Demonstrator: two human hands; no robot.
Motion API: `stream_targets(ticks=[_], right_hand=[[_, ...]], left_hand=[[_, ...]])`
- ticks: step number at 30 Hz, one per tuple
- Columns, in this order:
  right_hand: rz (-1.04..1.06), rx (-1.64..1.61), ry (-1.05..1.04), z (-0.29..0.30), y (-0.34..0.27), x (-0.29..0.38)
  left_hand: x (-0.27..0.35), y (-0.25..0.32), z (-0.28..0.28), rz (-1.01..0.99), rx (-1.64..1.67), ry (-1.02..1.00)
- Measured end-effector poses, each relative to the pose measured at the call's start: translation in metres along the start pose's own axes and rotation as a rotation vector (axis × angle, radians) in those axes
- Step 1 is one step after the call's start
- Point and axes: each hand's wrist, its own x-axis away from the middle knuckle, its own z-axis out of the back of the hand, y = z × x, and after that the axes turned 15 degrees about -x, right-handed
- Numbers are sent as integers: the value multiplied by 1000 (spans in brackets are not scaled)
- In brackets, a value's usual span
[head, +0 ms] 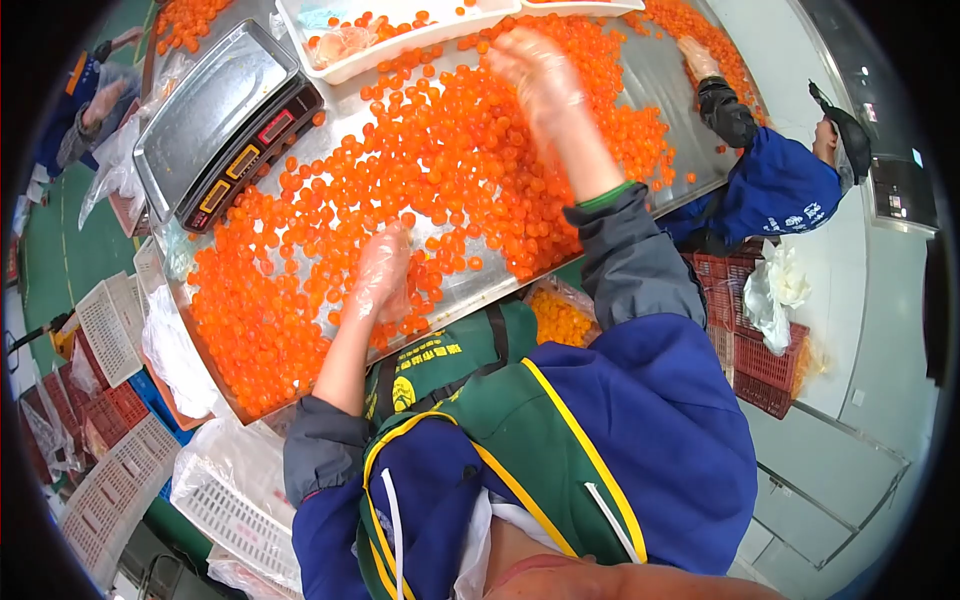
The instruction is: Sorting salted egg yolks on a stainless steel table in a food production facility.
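Many round orange egg yolks lie spread and heaped over a metal-topped table. My left hand, in a clear plastic glove, is low among the yolks near the front edge. Its fingers curl inward, and whether they hold a yolk is hidden. Further back, my right hand, also in a clear glove, reaches over the thickest part of the heap. It is blurred by motion, with its fingers stretched out and no yolk visible in them.
A digital scale with a metal pan stands at the back left. Behind the yolks is a white tray. At the right, a co-worker reaches onto the table. Plastic crates stand at the lower left, with red crates at the right.
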Motion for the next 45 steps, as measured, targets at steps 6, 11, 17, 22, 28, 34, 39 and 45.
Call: stream_targets(ticks=[6,11,17,22,28,34,39,45], right_hand=[[115,1791,-632,22,132,83],[-166,1276,-623,7,121,97],[32,1319,-409,42,143,12],[193,1692,-605,14,162,36],[-488,689,-209,19,122,66],[-742,77,66,30,106,101],[-740,175,169,37,87,95],[-713,-38,251,58,96,127]], left_hand=[[16,-7,7,63,332,62],[37,-29,19,147,398,201],[39,-24,32,250,319,138],[53,-38,38,299,413,137],[67,1,60,334,579,47],[10,-23,48,-371,-97,509],[-65,32,59,-359,-786,260],[-90,7,37,-239,-316,162]])
